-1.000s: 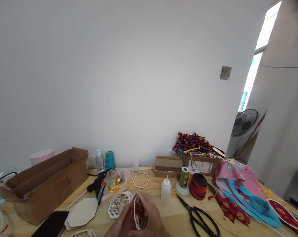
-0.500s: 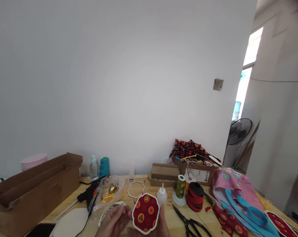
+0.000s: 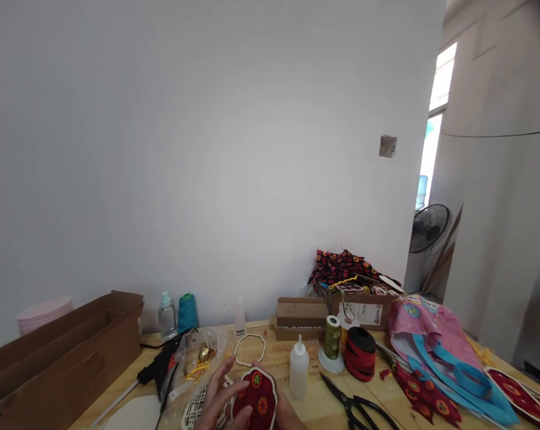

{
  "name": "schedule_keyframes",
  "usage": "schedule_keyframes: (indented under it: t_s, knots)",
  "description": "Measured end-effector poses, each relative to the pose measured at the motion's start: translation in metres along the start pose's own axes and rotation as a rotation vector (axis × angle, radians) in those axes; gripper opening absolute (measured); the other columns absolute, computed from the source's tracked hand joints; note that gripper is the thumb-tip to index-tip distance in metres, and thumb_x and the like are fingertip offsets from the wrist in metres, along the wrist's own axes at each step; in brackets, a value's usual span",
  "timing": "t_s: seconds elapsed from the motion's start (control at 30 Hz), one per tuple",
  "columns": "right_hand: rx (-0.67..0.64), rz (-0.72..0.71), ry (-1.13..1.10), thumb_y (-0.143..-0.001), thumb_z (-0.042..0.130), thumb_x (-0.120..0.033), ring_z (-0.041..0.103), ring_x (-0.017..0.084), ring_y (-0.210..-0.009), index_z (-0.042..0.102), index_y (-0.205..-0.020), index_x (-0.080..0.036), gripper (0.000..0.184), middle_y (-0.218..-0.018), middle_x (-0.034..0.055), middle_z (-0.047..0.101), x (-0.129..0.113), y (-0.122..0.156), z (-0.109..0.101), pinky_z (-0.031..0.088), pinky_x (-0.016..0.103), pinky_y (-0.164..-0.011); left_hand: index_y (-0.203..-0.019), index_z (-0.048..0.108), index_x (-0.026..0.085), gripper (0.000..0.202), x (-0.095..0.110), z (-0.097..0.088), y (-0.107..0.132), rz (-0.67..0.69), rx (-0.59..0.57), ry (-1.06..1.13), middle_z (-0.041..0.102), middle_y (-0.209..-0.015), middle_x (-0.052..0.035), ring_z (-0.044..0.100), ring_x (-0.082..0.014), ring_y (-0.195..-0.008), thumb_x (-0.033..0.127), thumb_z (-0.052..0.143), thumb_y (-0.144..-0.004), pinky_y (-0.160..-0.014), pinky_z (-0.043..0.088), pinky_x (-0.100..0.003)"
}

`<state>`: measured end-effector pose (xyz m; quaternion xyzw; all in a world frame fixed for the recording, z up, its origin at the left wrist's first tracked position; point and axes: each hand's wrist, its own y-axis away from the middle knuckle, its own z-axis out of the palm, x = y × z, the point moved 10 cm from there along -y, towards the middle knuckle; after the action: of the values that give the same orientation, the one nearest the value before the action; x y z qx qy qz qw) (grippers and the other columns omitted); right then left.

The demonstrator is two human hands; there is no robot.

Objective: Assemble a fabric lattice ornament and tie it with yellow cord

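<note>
Low in the middle of the view, my two hands are at a small lobed piece covered in red flowered fabric (image 3: 257,399) with a white rim. My right hand (image 3: 291,417) is mostly hidden behind and under the piece and grips its right side. My left hand (image 3: 216,391) is at its left edge, fingers spread and stretched, thumb touching the rim. A white lattice cut-out (image 3: 194,412) lies on the wooden table (image 3: 314,401) just under my left hand.
A white squeeze bottle (image 3: 299,375), thread spools (image 3: 333,337), a red ribbon roll (image 3: 360,353) and black scissors (image 3: 357,407) are to the right. A glue gun (image 3: 159,367), a plastic bag (image 3: 198,355) and a long cardboard box (image 3: 59,358) are to the left. Pink and blue fabric (image 3: 431,340) lies at the far right.
The red piece was turned from edge-on to face me, then dropped lower and tilted. My left fingers spread out. The view has swung a little to the left.
</note>
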<state>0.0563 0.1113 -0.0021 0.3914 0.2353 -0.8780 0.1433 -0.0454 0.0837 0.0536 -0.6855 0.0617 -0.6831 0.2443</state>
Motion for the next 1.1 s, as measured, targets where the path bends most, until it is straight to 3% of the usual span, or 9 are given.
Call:
schedule_keyframes:
  t_s: [0.17,0.37,0.53,0.6,0.73,0.83,0.93,1.0,1.1]
  knots:
    - [-0.035,-0.02,0.098,-0.055,0.074,-0.044,0.053,0.02,-0.105,0.051,-0.116,-0.028,0.067,-0.112,0.0042,0.06,-0.013,0.004,0.012,0.034,0.035,-0.093,-0.06,0.07,0.025,0.012,-0.004,0.019,0.002,-0.102,-0.16,-0.137,0.048,-0.122,-0.0093,0.036,-0.0365,-0.115,0.035,0.071,-0.054,-0.1,0.023,-0.046]
    - [-0.063,0.04,0.024,-0.042,0.078,-0.047,0.05,0.022,-0.108,0.05,-0.116,-0.027,0.082,-0.115,0.005,0.057,-0.014,0.009,0.03,0.032,0.034,-0.094,-0.051,0.065,0.023,0.02,-0.003,0.023,0.006,-0.113,-0.14,-0.163,0.049,-0.12,-0.0095,0.037,-0.0353,-0.114,0.04,0.064,-0.061,-0.098,0.022,-0.045]
    - [0.081,0.136,0.104,-0.056,0.068,-0.055,0.054,0.025,-0.101,0.054,-0.113,-0.023,0.067,-0.107,0.0077,0.062,0.002,0.013,0.001,0.033,0.043,-0.092,-0.052,0.061,0.02,0.026,-0.021,-0.013,0.0,-0.262,0.12,0.052,0.055,-0.113,-0.0077,0.043,-0.0314,-0.11,0.045,0.067,-0.055,-0.09,0.036,-0.034]
    - [0.035,0.152,0.001,-0.059,0.052,-0.07,0.057,0.027,-0.096,0.052,-0.114,-0.025,0.072,-0.103,0.0089,0.063,0.002,0.017,0.0,0.038,0.047,-0.085,-0.06,0.062,0.02,0.027,-0.03,-0.035,-0.003,-0.326,0.223,0.084,0.061,-0.103,-0.0058,0.045,-0.0291,-0.108,0.042,0.072,-0.049,-0.088,0.037,-0.03]
    - [-0.024,0.232,-0.163,-0.058,0.034,-0.08,0.059,0.028,-0.088,0.05,-0.116,-0.029,0.079,-0.103,0.0092,0.063,-0.003,0.026,0.009,0.045,0.047,-0.07,-0.058,0.056,0.021,0.031,-0.035,-0.06,-0.003,-0.358,0.297,0.117,0.063,-0.072,0.0,0.055,-0.0207,-0.082,0.051,0.06,-0.063,-0.076,0.04,-0.027]
    - [-0.058,0.22,-0.272,-0.057,0.039,-0.079,0.059,0.026,-0.089,0.053,-0.112,-0.029,0.075,-0.112,0.007,0.059,-0.013,0.027,0.025,0.045,0.042,-0.07,-0.045,0.041,0.021,0.043,-0.028,-0.053,-0.002,-0.28,0.226,0.145,0.045,-0.046,0.0041,0.045,-0.0132,-0.053,0.056,0.051,-0.069,-0.057,0.038,-0.023]
    - [-0.103,0.212,-0.319,-0.058,0.044,-0.076,0.058,0.026,-0.092,0.055,-0.111,-0.027,0.073,-0.118,0.0068,0.056,-0.022,0.026,0.04,0.044,0.039,-0.071,-0.072,0.055,0.021,0.035,-0.034,-0.037,0.0,-0.336,0.16,0.148,0.043,-0.043,0.0077,0.04,-0.0112,-0.043,0.053,0.061,-0.061,-0.045,0.034,-0.022]
    - [-0.126,0.209,-0.303,-0.062,0.045,-0.073,0.058,0.026,-0.092,0.055,-0.111,-0.024,0.071,-0.116,0.0089,0.057,-0.025,0.025,0.046,0.044,0.04,-0.071,-0.098,0.052,0.022,0.053,-0.038,-0.026,0.001,-0.381,0.113,0.198,0.053,-0.051,0.0069,0.05,-0.0134,-0.05,0.047,0.069,-0.054,-0.05,0.039,-0.022]
    - [-0.119,0.205,-0.283,-0.067,0.047,-0.066,0.058,0.027,-0.093,0.058,-0.107,-0.021,0.061,-0.111,0.0101,0.06,-0.024,0.024,0.046,0.044,0.043,-0.072,-0.101,0.054,0.021,0.05,-0.045,0.0,0.009,-0.52,-0.032,0.372,0.066,-0.077,-0.0024,0.06,-0.0191,-0.073,0.047,0.065,-0.06,-0.067,0.044,-0.027]
